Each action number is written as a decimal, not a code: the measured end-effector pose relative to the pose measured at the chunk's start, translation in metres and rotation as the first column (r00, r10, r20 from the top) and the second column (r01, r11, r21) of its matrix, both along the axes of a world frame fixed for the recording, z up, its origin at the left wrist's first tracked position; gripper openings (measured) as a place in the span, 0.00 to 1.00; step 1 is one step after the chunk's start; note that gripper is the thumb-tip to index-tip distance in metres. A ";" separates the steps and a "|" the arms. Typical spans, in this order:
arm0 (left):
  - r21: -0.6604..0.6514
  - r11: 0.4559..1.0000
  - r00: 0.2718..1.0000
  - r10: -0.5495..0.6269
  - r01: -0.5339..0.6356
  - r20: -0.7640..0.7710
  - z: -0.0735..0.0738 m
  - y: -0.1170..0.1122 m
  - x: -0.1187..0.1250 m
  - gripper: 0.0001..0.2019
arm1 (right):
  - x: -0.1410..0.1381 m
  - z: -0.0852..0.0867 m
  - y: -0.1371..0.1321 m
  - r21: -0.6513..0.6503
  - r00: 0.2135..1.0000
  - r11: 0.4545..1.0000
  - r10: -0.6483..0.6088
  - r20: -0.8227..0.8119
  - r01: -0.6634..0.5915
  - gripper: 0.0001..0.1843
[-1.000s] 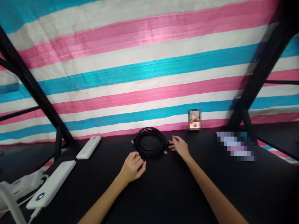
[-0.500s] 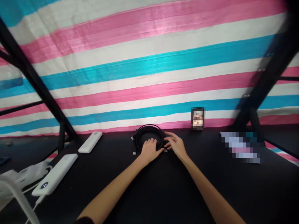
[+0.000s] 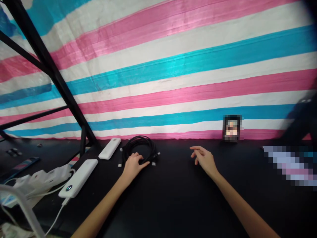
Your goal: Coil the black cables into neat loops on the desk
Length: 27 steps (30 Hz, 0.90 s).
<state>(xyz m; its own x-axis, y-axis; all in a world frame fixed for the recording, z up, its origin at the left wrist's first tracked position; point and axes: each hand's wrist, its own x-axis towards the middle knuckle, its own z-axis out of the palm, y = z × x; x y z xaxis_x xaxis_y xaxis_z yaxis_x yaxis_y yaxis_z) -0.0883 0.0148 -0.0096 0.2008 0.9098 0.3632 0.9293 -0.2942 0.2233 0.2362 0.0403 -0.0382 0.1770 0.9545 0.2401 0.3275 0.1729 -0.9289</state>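
A coil of black cables (image 3: 148, 142) with several pale connectors around its edge lies on the black table, close to the striped sheet. My left hand (image 3: 133, 167) rests over the near side of the coil, its fingers curled onto the strands and the thumb out to the right. Part of the near loop is hidden beneath that hand. My right hand (image 3: 204, 160) is to the right of the coil and apart from it, loosely bent, with nothing visible between its fingers.
Left of the coil lie a white power bank (image 3: 109, 148) and a larger white power bank (image 3: 78, 178) with a cable plugged in. A white power strip (image 3: 39, 183) with several plugs is farther left. A small framed picture (image 3: 231, 128), blurred out, stands at the back right. Black metal bars (image 3: 59, 82) slant up at left.
The coil has shifted left along the table with my left hand on it, closer to the power banks. My right hand has moved away from the coil. The view has turned left.
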 end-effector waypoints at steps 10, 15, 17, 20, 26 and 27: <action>0.085 0.996 0.994 0.026 -0.035 0.102 -0.009 0.017 -0.031 0.12 | -0.012 0.009 -0.008 -0.159 0.828 0.987 0.094 0.553 -0.006 0.14; 0.064 0.997 0.976 -0.054 0.041 0.210 -0.016 0.027 -0.045 0.20 | -0.018 0.013 -0.011 -0.142 0.820 0.990 0.068 0.569 0.016 0.13; 0.058 0.998 0.976 -0.051 0.039 0.214 -0.018 0.029 -0.048 0.20 | -0.018 0.014 -0.012 -0.140 0.821 0.990 0.057 0.568 0.029 0.13; 0.061 0.998 0.983 -0.022 0.011 0.183 -0.018 0.028 -0.046 0.18 | -0.018 0.016 -0.012 -0.143 0.820 0.989 0.046 0.571 0.044 0.13; 0.078 0.989 0.977 0.108 -0.124 0.184 -0.003 0.018 -0.035 0.15 | -0.017 0.020 -0.011 -0.163 0.838 0.986 0.054 0.543 0.042 0.14; 0.080 0.984 0.970 0.139 -0.158 0.200 0.000 0.016 -0.033 0.14 | -0.017 0.020 -0.011 -0.165 0.842 0.985 0.054 0.537 0.042 0.14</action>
<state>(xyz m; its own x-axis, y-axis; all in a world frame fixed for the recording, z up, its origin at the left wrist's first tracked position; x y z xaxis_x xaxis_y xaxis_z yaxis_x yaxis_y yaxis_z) -0.1216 0.0309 -0.0094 -0.0164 0.8837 0.4678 0.9061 -0.1847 0.3807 0.2195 0.0288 -0.0180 0.0600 0.9889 0.1357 0.7828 0.0377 -0.6212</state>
